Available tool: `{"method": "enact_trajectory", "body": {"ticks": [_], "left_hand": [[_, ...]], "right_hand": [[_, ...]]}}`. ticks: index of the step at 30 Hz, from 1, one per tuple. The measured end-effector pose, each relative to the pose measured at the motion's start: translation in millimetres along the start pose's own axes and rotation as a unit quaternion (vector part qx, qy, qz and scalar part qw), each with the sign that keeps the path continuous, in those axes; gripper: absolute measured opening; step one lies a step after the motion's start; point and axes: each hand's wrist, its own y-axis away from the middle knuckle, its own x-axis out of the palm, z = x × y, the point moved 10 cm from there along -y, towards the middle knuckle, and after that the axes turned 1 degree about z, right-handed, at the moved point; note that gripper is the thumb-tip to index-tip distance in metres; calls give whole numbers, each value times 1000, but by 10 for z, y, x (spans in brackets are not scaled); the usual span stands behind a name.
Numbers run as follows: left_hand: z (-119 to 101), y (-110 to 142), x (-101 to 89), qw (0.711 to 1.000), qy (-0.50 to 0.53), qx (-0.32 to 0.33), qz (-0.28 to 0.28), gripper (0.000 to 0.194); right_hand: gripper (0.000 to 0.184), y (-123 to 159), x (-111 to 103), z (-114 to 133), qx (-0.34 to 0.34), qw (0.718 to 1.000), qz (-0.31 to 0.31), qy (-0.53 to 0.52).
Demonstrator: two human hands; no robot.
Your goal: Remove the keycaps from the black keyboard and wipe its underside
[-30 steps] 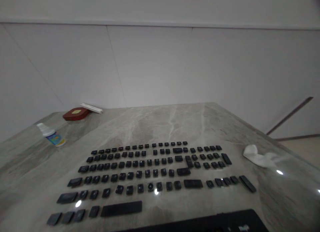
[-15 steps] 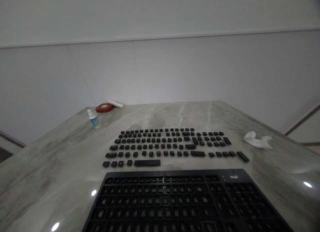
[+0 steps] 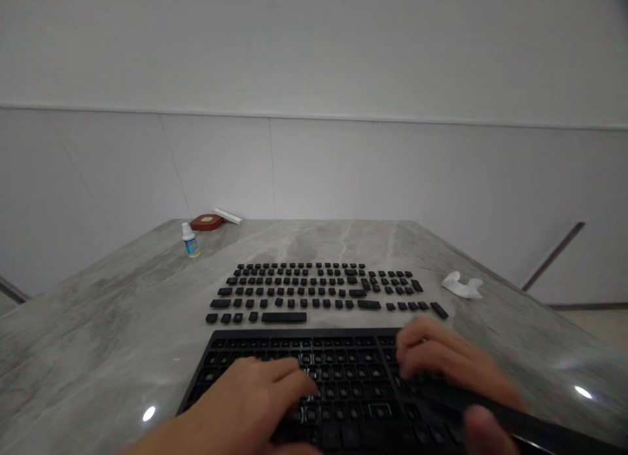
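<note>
A black keyboard [image 3: 390, 333] lies in front of me, most of its key wells bare of caps. My left hand [image 3: 260, 389] rests over its left half, fingers bent down but apart from the thumb, with no object visible in it. Over the right side is my right hand [image 3: 451, 363], somewhat blurred, closed around a long black tool [image 3: 534, 425] that slants off to the lower right. The tool's working end is hidden among the fingers and the dark keys. Loose black keycaps, among them the long space bar [image 3: 284, 318], sit in rows just beyond the keyboard.
A small white spray bottle [image 3: 191, 240] stands at the back left, near a red-brown case [image 3: 206, 222] and a white strip-like box [image 3: 228, 216]. Crumpled white tissue [image 3: 462, 286] lies right of the keycaps. All are on a grey marbled table [image 3: 122, 298] against a pale wall.
Both hands have come into view over the keyboard, the right one with a long black tool. The camera view has shifted, so the tissue and keycaps appear further left.
</note>
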Motion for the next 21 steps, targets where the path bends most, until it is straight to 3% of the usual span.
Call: {"method": "enact_trajectory", "body": {"ticks": [3, 5, 7, 10, 15, 21], "left_hand": [[-36, -370, -79, 996, 56, 23, -67, 57], [-2, -436, 4, 989, 105, 49, -87, 40], [49, -419, 64, 982, 134, 68, -112, 20], [103, -358, 36, 975, 127, 78, -167, 12], [164, -273, -116, 959, 123, 56, -250, 24], [47, -186, -39, 959, 95, 97, -249, 42]], "right_hand": [[55, -393, 464, 114, -90, 994, 36, -51], [53, -467, 721, 149, -146, 987, 42, -55], [52, -466, 870, 121, -153, 985, 40, -66], [54, -436, 890, 86, -113, 988, 37, -101], [53, -396, 843, 76, -38, 976, 83, -198], [51, -347, 920, 59, -40, 955, 147, -255]]}}
